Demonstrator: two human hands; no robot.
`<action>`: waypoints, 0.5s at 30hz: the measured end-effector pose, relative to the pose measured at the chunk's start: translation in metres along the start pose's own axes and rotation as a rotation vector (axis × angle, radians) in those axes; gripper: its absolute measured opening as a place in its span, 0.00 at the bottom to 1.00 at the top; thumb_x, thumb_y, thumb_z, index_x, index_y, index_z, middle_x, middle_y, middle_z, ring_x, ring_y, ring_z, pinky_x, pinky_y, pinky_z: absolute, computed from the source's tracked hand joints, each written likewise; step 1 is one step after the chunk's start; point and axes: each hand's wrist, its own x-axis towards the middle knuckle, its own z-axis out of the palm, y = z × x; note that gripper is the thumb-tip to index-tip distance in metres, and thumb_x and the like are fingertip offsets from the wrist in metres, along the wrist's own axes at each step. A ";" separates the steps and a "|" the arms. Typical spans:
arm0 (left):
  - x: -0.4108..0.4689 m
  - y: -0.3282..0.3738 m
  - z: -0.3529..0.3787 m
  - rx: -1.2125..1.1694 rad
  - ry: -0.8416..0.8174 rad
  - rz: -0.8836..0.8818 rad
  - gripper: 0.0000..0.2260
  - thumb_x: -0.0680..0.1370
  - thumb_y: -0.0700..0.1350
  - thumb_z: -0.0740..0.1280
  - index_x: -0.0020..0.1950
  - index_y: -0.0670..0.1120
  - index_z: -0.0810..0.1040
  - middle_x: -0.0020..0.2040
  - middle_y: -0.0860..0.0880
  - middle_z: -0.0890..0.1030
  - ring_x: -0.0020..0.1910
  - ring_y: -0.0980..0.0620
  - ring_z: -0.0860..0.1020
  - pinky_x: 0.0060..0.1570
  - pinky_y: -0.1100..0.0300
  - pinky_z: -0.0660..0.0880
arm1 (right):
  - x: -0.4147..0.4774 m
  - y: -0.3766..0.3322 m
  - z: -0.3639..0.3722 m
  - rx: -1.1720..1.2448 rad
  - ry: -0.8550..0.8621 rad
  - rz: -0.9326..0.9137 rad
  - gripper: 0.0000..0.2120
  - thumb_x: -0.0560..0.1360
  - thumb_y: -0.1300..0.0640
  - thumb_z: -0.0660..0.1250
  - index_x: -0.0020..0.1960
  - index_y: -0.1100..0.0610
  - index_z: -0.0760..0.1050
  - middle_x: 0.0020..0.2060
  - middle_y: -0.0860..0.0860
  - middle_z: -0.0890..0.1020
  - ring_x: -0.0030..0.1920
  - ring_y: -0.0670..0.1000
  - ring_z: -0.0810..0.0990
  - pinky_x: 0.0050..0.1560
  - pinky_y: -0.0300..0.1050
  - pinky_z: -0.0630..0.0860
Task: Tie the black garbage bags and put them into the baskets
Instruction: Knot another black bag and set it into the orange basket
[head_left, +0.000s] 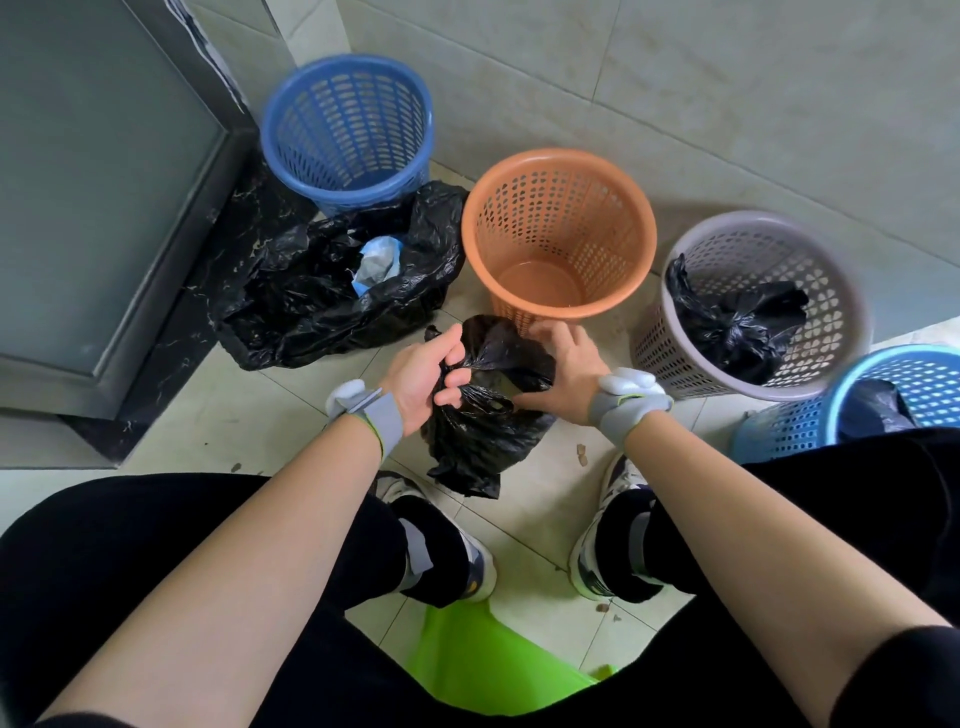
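A small black garbage bag hangs just above the floor in front of my feet. My left hand is closed around its gathered top. My right hand grips the bag's other flap. Behind it stands an empty orange basket. A larger open black bag with pale blue rubbish inside lies on the floor to the left, in front of an empty dark blue basket. A grey basket on the right holds a tied black bag. A light blue basket at the far right holds another black bag.
A grey metal door with a dark marble threshold fills the left. A tiled wall runs behind the baskets. My two shoes rest on the pale floor tiles, and a green plastic seat sits under me. Small crumbs lie on the floor.
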 end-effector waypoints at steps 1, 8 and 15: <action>-0.002 0.001 0.001 0.028 -0.008 -0.006 0.20 0.81 0.57 0.58 0.32 0.49 0.62 0.27 0.51 0.63 0.21 0.53 0.56 0.32 0.58 0.58 | 0.000 -0.004 0.001 -0.021 -0.019 -0.042 0.47 0.62 0.42 0.79 0.74 0.42 0.59 0.68 0.54 0.65 0.67 0.58 0.67 0.68 0.55 0.68; -0.010 -0.002 0.006 0.327 -0.025 0.014 0.21 0.82 0.57 0.58 0.32 0.48 0.64 0.27 0.49 0.64 0.22 0.52 0.57 0.29 0.58 0.56 | 0.008 -0.018 0.020 -0.279 -0.158 -0.127 0.18 0.76 0.41 0.66 0.66 0.41 0.74 0.68 0.49 0.70 0.71 0.57 0.63 0.68 0.52 0.62; 0.012 -0.012 -0.008 -0.008 0.610 0.181 0.24 0.83 0.56 0.54 0.32 0.45 0.72 0.30 0.45 0.80 0.33 0.47 0.79 0.35 0.58 0.75 | 0.000 -0.019 0.022 -0.022 -0.321 -0.014 0.15 0.80 0.38 0.60 0.52 0.49 0.76 0.49 0.53 0.80 0.53 0.57 0.79 0.54 0.49 0.74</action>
